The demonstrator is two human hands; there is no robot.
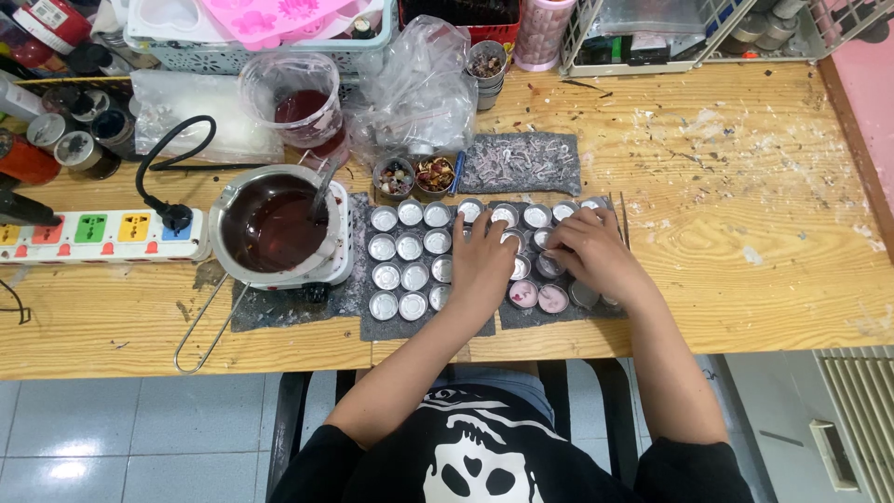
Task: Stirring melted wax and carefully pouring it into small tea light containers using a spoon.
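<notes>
Both grips loose, left hand (481,262) and right hand (589,251) flat over round shiny metal cups (410,247) on grey felt (374,328).

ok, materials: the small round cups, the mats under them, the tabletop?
Cups: thin silvery metal by the look, likely aluminium; bright shiny rims and bases. Both hands, left and right, rest on them.
Mats: grey, matte and fuzzy-edged, probably felt.
Tabletop: pale wood, visible grain and plank seams, smeared with whitish residue.
</notes>
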